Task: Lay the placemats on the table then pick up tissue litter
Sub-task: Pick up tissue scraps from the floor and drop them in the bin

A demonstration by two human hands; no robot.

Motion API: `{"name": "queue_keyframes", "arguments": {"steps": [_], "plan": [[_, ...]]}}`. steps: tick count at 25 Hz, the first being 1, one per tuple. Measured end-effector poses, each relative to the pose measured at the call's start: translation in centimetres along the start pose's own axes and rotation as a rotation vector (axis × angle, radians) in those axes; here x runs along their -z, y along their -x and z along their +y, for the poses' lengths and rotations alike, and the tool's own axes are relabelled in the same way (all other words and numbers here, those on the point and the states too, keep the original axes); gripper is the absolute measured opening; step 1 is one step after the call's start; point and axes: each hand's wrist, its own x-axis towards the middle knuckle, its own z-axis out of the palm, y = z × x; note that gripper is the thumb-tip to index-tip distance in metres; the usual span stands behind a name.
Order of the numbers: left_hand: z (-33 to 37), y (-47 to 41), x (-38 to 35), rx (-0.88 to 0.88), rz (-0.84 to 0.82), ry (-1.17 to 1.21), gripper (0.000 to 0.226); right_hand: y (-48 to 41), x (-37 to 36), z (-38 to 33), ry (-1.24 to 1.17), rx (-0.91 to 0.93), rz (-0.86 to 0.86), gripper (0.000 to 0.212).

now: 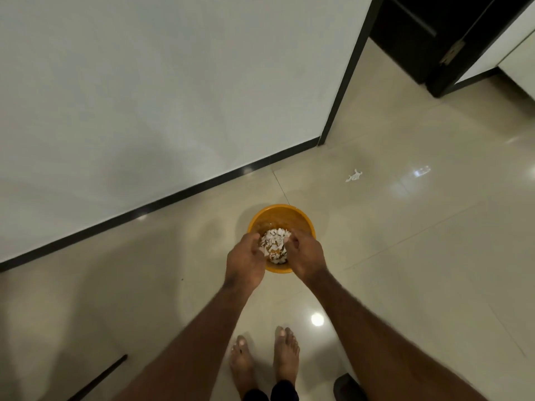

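Clasping a roundish white crumpled tissue wad (pixel 274 246) in curled fingers, left hand (pixel 246 263) and right hand (pixel 305 256) hang over a round orange plastic bin (pixel 279 217).

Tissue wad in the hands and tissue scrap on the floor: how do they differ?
The wad is big and bunched; the scrap is small. The left hand and right hand hold the wad over the bin; the scrap lies untouched on the floor. Both are white, crumpled.

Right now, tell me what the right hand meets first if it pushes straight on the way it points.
The tissue wad, which the right hand grips; past it, likely the orange bin below, though depth is unclear.
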Motion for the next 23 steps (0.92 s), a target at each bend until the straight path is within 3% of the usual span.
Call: {"name": "queue_keyframes", "arguments": {"steps": [10,12,14,18,23], "plan": [[2.9,2.1,1.3,-0.104,-0.171,-0.128,0.045,1.9,1.7,0.7,0.064,-0.105,-0.026,0.033],[3.2,1.3,0.9,-0.111,-0.211,-0.145,0.049,1.2,2.6,2.2,0.068,-0.143,-0.001,0.027],[3.3,0.0,0.3,-0.12,-0.23,-0.163,0.05,0.0,3.6,4.2,0.058,-0.173,0.031,0.022],[3.1,-3.9,-2.2,-0.06,-0.241,-0.181,0.049,-4.0,4.7,10.2,0.085,-0.26,0.079,0.032],[1.0,-9.6,-7.6,0.067,-0.259,-0.107,0.045,-15.0,6.6,18.8,0.125,-0.299,0.124,0.04]]}}
